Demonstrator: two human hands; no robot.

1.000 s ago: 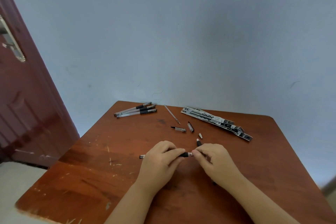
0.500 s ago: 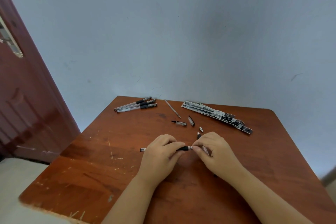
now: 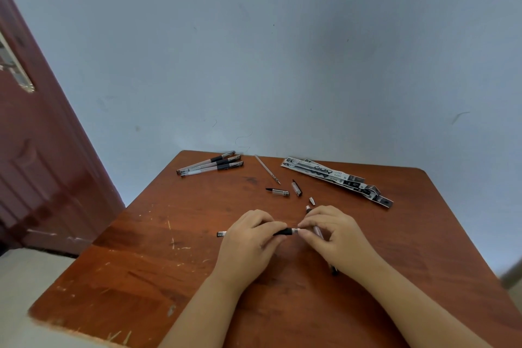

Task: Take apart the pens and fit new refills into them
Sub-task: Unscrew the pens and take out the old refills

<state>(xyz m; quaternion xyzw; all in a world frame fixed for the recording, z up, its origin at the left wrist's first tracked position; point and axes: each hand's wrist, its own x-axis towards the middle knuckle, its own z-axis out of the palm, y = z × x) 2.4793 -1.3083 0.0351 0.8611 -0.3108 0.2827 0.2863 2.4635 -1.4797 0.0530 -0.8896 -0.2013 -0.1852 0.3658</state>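
My left hand grips a pen barrel by its black grip, the clear tail end sticking out to the left. My right hand pinches the silver tip at the barrel's right end, and a second thin pen part lies under its fingers, poking out past the wrist. Beyond the hands lie two caps, a small tip cone and a loose refill. Three whole pens lie at the far left of the table.
A flat pack of refills lies at the far right of the wooden table. The table stands against a grey wall. A dark red door is at the left.
Both hands stay on the pen at the same place on the table. The camera has tilted up slightly, so everything sits a little lower-to-higher in view; no part has visibly come off.
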